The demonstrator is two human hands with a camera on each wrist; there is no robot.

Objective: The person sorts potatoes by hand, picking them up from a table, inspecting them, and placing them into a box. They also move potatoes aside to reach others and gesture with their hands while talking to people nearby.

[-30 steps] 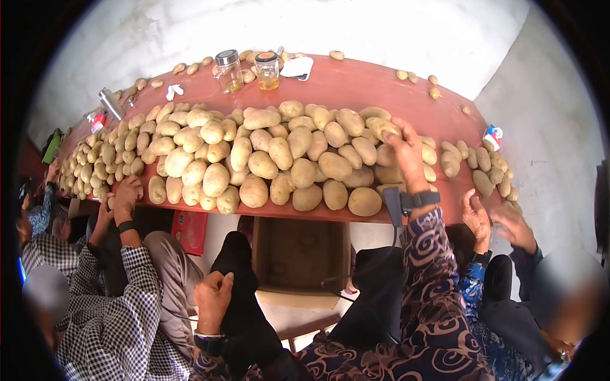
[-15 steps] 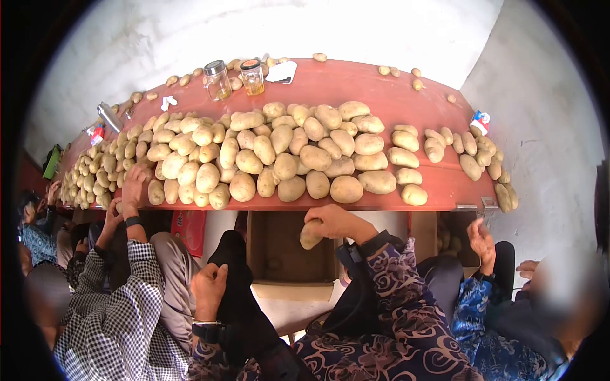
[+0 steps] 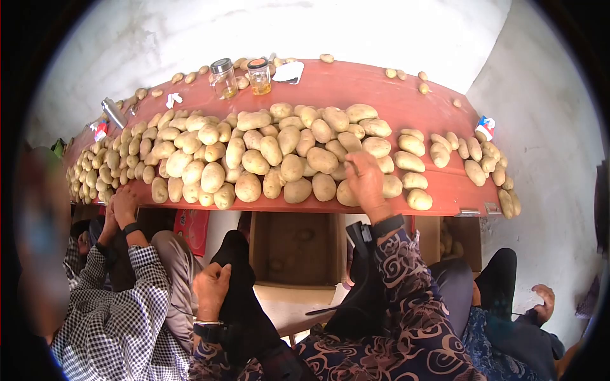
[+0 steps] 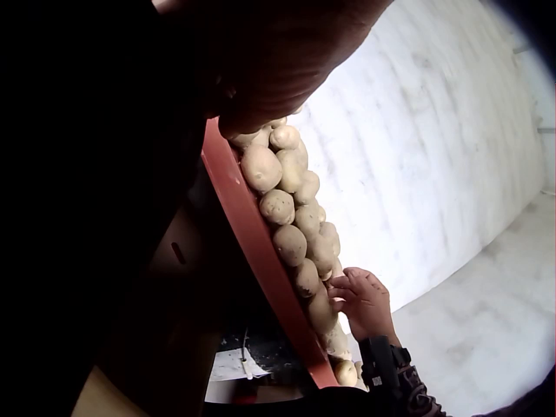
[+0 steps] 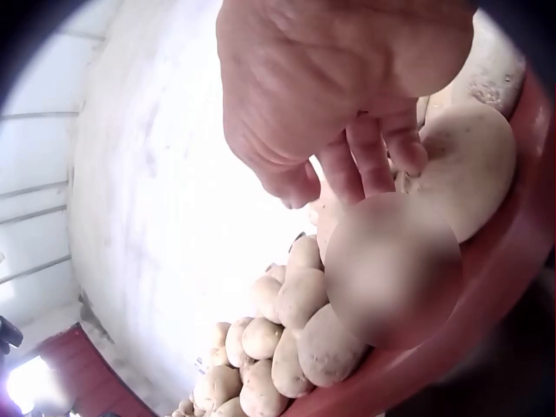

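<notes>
A long pile of potatoes (image 3: 255, 162) lies along the front of the red table (image 3: 356, 79). My right hand (image 3: 367, 184) reaches over the pile's right part, fingers slightly bent. In the right wrist view, its fingers (image 5: 369, 161) hang down right at a large potato (image 5: 469, 165), not curled round it. My left hand (image 3: 211, 289) rests low by my dark trouser leg, loosely curled and holding nothing; in the left wrist view it is a dark shape at the top. Below the table edge stands a cardboard box (image 3: 254, 251) with potatoes dimly visible inside.
Two glass jars (image 3: 259, 79) stand behind the pile, near a metal flask (image 3: 114, 113). Smaller potato groups (image 3: 483, 155) lie to the right. A person in a checked shirt (image 3: 121, 311) sits at left, another in blue (image 3: 489, 343) at right. Another box (image 3: 467, 235) holds potatoes.
My right hand took a potato from the pile's right end and held it near the box; now it is back at the pile without it. The left hand stayed put. The right neighbour's hand drew back.
</notes>
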